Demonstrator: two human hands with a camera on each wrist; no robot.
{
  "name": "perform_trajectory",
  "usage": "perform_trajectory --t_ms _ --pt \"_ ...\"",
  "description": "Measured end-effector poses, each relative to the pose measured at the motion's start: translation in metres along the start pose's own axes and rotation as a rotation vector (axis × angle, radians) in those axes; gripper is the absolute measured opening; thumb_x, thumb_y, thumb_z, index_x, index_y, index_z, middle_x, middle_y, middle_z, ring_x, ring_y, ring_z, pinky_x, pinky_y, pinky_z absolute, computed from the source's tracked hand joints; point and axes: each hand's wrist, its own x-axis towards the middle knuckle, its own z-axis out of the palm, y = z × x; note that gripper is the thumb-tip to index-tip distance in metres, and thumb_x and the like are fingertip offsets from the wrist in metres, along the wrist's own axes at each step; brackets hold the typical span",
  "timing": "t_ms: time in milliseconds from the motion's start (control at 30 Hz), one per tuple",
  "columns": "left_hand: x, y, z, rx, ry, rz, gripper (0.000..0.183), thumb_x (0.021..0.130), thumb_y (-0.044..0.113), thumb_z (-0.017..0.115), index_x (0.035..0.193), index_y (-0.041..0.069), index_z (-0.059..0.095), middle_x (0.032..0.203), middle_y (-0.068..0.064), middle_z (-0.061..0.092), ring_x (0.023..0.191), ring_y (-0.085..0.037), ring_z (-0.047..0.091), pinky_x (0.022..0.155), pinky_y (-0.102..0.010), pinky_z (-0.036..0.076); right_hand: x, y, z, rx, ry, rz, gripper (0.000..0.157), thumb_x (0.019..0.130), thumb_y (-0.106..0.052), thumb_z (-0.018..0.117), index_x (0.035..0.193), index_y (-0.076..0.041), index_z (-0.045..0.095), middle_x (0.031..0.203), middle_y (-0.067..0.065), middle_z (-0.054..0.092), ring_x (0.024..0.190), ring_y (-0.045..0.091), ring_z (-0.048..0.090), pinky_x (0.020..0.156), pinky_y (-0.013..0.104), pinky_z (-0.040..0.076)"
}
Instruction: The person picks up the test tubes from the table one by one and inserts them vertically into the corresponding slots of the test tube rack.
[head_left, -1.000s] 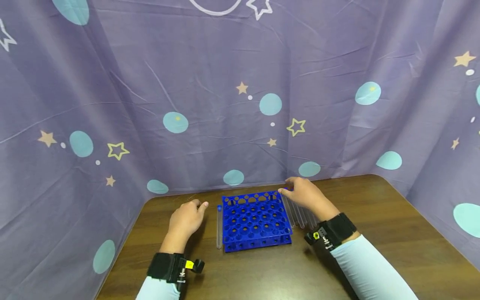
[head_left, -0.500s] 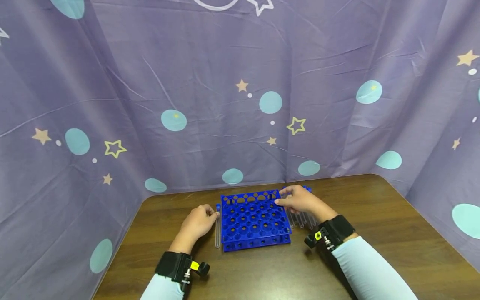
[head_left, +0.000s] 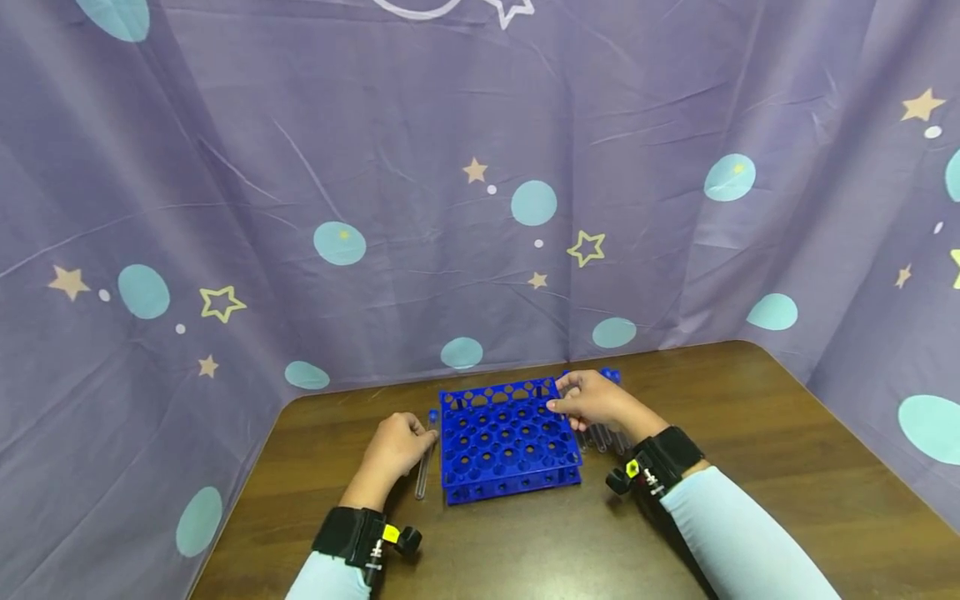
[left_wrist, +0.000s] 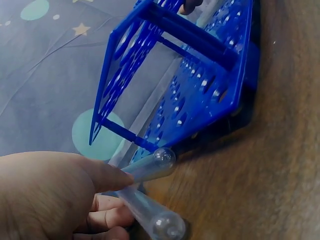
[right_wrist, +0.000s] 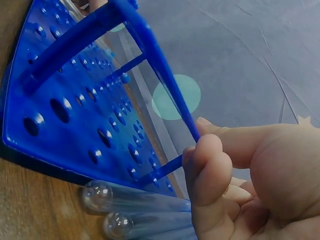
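Note:
My left hand (head_left: 396, 448) pinches a clear test tube (head_left: 422, 479) with a blue cap, left of the blue test tube rack (head_left: 510, 475). In the left wrist view, two rounded tube ends show by that hand: one tube (left_wrist: 152, 165) under the thumb, another tube (left_wrist: 157, 220) beside the fingers. My right hand (head_left: 594, 400) holds the rack's right edge at the top, thumb and fingers on either side of the upper plate. The rack stands on the table, and no tubes show in its holes.
Several clear tubes (head_left: 602, 440) lie right of the rack, partly hidden under the right hand, with blue caps (head_left: 611, 375) at the far end. A purple patterned curtain (head_left: 420, 250) hangs behind the wooden table (head_left: 525, 550).
My left hand has moved right to the tube and pinched it; the tube now slants, its near end turned left. My right hand has come down and left onto the rack's edge.

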Motion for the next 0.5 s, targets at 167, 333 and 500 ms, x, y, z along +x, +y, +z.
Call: perform_trajectory --t_ms 167,333,500 --pt "-0.0023 0.001 -0.0021 -0.034 -0.008 -0.04 0.035 0.102 0.026 0.084 0.076 0.009 0.068 0.056 -0.002 0.062 0.045 -0.019 0.062 0.048 -0.032 0.051 0.0007 -0.0007 -0.0003 0.024 -0.008 -0.007 0.061 0.106 -0.022 0.083 0.153 0.004 0.054 0.08 0.005 0.071 0.058 0.012 0.064 0.058 0.027 0.058" --pt "-0.0046 0.0018 -0.0027 -0.036 -0.017 -0.053 0.038 0.099 0.024 0.087 0.07 0.01 0.067 0.055 -0.001 0.062 0.045 -0.017 0.062 0.049 -0.032 0.055 0.0033 0.0028 -0.0007 0.015 -0.002 -0.006 0.061 0.106 -0.022 0.083 0.152 0.004 0.054 0.079 0.005 0.072 0.056 0.011 0.065 0.057 0.026 0.058" --pt "-0.0062 0.0016 -0.0042 -0.025 -0.008 -0.059 0.036 0.099 0.024 0.088 0.071 0.01 0.069 0.057 -0.003 0.066 0.046 -0.017 0.064 0.048 -0.032 0.056 0.0037 0.0046 -0.0009 0.018 0.004 -0.002 0.058 0.105 -0.02 0.084 0.15 0.004 0.055 0.081 0.005 0.073 0.056 0.011 0.065 0.056 0.026 0.058"
